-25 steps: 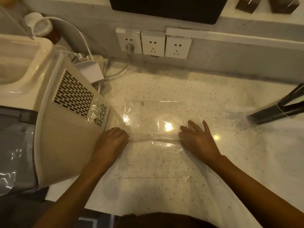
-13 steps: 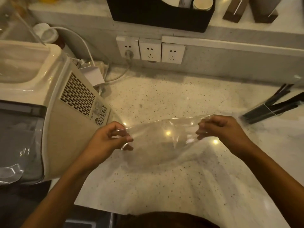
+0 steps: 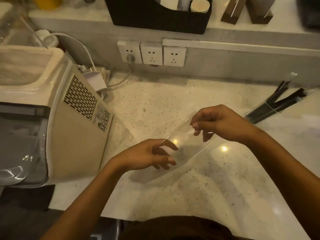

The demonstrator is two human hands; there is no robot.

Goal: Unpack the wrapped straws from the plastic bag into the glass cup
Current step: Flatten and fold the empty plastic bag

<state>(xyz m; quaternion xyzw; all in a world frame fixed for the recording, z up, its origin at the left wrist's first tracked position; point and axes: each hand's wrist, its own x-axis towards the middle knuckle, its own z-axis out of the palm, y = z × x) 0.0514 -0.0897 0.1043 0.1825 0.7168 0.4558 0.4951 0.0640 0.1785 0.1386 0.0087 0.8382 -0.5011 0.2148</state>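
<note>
Both hands are holding the clear, thin plastic bag (image 3: 187, 144) above the speckled white desk (image 3: 216, 187): the left hand (image 3: 149, 154) is pinching its near end, the right hand (image 3: 218, 123) its far end. The bag is looking empty, while the bundle of black wrapped straws (image 3: 275, 105) is lying far right on the desk; no glass cup is showing, so the filling seems not done.
</note>
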